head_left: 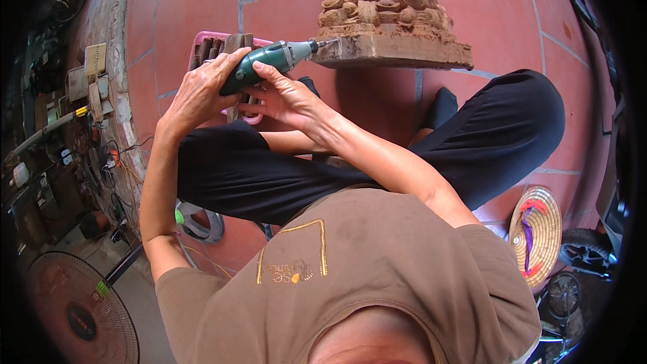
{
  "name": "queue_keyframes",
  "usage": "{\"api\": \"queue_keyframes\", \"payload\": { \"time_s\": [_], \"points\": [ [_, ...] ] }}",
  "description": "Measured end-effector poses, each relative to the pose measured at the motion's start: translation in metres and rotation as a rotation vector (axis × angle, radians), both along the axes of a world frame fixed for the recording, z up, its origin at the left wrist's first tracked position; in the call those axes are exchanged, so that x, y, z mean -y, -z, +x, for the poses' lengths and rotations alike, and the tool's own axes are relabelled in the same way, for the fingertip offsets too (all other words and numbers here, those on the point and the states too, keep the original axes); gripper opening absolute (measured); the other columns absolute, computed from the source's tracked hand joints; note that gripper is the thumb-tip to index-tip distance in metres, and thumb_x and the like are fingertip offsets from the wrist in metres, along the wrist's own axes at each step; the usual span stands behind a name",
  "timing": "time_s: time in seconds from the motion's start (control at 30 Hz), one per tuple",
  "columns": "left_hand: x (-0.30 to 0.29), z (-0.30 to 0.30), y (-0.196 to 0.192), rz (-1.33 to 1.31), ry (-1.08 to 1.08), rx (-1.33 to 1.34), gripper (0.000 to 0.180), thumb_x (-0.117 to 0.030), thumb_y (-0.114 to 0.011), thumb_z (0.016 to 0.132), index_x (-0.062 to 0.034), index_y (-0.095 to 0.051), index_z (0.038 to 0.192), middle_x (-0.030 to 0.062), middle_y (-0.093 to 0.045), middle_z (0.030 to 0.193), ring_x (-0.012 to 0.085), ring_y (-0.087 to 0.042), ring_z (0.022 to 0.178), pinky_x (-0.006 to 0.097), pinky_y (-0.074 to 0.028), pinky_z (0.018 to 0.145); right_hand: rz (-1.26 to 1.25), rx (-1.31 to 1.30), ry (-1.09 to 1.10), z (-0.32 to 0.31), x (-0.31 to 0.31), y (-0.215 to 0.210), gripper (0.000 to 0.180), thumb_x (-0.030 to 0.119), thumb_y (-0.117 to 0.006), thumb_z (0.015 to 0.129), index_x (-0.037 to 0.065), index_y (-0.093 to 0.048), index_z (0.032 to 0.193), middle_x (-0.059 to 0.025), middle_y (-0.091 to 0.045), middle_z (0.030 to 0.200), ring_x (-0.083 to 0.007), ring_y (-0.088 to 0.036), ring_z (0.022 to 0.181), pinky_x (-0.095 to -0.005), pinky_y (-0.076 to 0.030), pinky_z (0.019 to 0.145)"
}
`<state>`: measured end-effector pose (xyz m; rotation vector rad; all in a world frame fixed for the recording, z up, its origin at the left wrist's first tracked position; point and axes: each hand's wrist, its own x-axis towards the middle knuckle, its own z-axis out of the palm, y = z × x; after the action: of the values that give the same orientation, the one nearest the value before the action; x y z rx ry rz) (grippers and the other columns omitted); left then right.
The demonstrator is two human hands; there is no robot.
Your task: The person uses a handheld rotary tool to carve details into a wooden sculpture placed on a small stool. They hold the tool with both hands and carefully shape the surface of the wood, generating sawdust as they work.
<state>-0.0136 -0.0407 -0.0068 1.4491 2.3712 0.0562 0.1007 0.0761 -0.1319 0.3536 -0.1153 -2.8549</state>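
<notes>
A green and grey rotary tool [269, 61] is held between both hands, its thin bit pointing right. My left hand [204, 89] is closed over its rear end. With its thumb on the body and its fingers curled below, my right hand [286, 98] grips the tool from the near side. The bit's tip is at the left corner of a carved wooden piece [387, 10] with a thick plain base [404, 52]; I cannot tell whether they touch. Behind the tool and hands, partly hidden, sits a pink basket [209, 35] holding several brown stick-like pieces.
Red floor tiles [283, 10] lie around the carving. My crossed legs in black trousers [502, 128] are close on the near side. At left are a cluttered strip with cables [114, 162] and a fan [81, 320]. A woven hat [537, 232] lies at right beside a wheel [585, 256].
</notes>
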Motion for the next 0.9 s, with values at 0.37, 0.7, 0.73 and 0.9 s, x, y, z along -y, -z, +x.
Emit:
{"api": "queue_keyframes", "payload": {
  "time_s": [0.37, 0.7, 0.73, 0.9],
  "points": [
    [-0.002, -0.006, 0.009, 0.01, -0.002, -0.032, 0.084, -0.008, -0.077, 0.07, -0.0169, -0.044, 0.146, 0.0192, -0.063, 0.119, 0.0384, -0.065, 0.108, 0.046, -0.054, 0.09, 0.034, -0.016, 0.022, -0.008, -0.007, 0.004, 0.053, 0.027, -0.079, 0.087, 0.011, -0.052, 0.13, -0.0093, -0.056, 0.127, -0.0272, -0.051, 0.126, -0.0622, -0.042, 0.106],
    [0.005, 0.003, 0.004, -0.023, 0.025, 0.009, 0.082, -0.01, -0.075, 0.072, -0.0171, -0.043, 0.147, 0.016, -0.063, 0.117, 0.0351, -0.065, 0.107, 0.043, -0.055, 0.089, -0.025, 0.019, 0.001, 0.01, 0.004, 0.0, 0.052, 0.024, -0.078, 0.089, 0.012, -0.051, 0.132, -0.0092, -0.059, 0.125, -0.0252, -0.053, 0.127, -0.0601, -0.04, 0.108],
    [0.005, 0.003, 0.003, -0.021, 0.026, 0.02, 0.081, -0.01, -0.075, 0.072, -0.0168, -0.043, 0.147, 0.016, -0.063, 0.116, 0.0353, -0.065, 0.106, 0.043, -0.055, 0.088, -0.028, 0.017, 0.007, 0.011, 0.005, -0.001, 0.052, 0.024, -0.078, 0.089, 0.012, -0.051, 0.132, -0.0092, -0.059, 0.126, -0.025, -0.053, 0.126, -0.0597, -0.04, 0.108],
    [0.006, 0.007, -0.001, -0.016, 0.032, 0.036, 0.079, -0.008, -0.074, 0.071, -0.0156, -0.045, 0.145, 0.016, -0.063, 0.113, 0.0361, -0.065, 0.105, 0.044, -0.055, 0.087, -0.054, 0.034, 0.025, 0.015, 0.011, -0.004, 0.053, 0.025, -0.078, 0.088, 0.012, -0.051, 0.132, -0.0088, -0.059, 0.125, -0.0246, -0.053, 0.126, -0.0591, -0.04, 0.108]
  ]
}}
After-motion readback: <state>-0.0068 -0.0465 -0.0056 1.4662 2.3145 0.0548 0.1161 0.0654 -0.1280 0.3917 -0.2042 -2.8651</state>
